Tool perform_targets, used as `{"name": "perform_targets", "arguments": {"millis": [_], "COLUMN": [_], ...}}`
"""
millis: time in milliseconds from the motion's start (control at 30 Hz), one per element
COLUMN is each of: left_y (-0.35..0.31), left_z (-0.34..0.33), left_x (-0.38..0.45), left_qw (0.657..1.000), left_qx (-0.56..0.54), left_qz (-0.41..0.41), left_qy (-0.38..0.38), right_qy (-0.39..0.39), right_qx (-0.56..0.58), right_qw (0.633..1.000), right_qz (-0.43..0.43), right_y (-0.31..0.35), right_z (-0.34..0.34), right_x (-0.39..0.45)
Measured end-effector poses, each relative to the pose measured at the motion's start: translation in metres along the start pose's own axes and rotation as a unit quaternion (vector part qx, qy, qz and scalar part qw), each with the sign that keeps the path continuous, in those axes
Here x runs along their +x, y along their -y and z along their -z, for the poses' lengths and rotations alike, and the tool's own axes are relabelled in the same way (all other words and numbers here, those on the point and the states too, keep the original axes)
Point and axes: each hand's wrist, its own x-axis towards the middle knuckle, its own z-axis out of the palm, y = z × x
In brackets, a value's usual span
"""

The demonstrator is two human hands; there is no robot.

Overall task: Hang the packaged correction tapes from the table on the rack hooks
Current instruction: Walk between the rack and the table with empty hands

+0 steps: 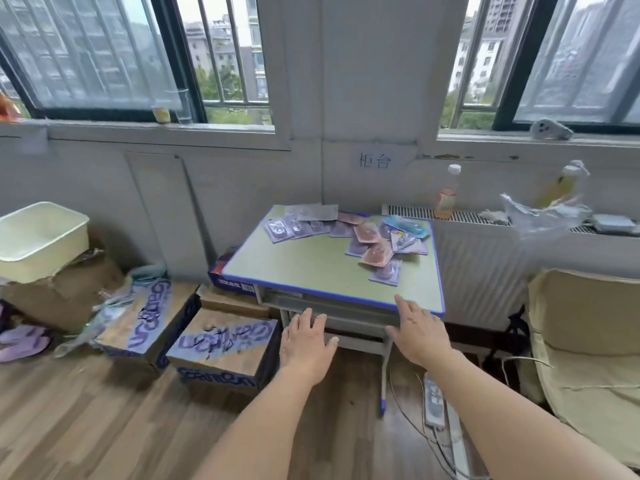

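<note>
Head view: the packaged correction tapes are all lying scattered on the counter at frame centre, none being hung; no rack is showing. Left hand and right hand are reaching forward, fingers relaxed, holding nothing.

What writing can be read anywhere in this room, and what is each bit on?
"柜台": paper sign on the wall above the table.
Purple brand lettering: cardboard boxes on the floor, too distorted to read surely.
Print on the packaged correction tapes: too small.
Blue box by the table: blurred.
</note>
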Motion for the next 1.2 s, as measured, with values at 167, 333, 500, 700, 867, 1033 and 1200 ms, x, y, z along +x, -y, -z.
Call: {"name": "perform_targets", "arguments": {"millis": [167,333,500,700,867,1033,1200], "left_y": [0.032,0.050,0.046,0.030,0.018,0.009,0.009], "left_z": [0.040,0.050,0.046,0.056,0.064,0.058,0.049], "left_x": [0.103,0.181,0.261,0.356,0.424,0.477,0.535], "left_qw": [0.999,0.999,0.997,0.998,0.999,0.998,0.998], "left_qx": [0.038,0.042,0.047,0.040,0.011,-0.006,-0.006], "left_qz": [-0.023,-0.029,-0.041,-0.028,0.001,0.015,0.001], "left_qy": [-0.016,0.009,0.038,0.034,0.039,0.053,0.060], "right_qy": [-0.003,0.005,0.015,0.022,0.042,0.086,0.105], "right_qx": [-0.004,0.011,0.019,0.022,0.012,0.016,0.026], "right_qw": [1.000,0.999,0.998,0.999,0.999,0.996,0.993], "right_qz": [-0.022,-0.041,-0.053,-0.034,-0.019,-0.017,-0.040], "right_y": [0.035,0.049,0.046,0.030,0.022,0.017,0.021], "right_z": [0.016,0.018,0.016,0.021,0.026,0.014,-0.001], "right_x": [0.095,0.170,0.250,0.351,0.427,0.477,0.525]}}
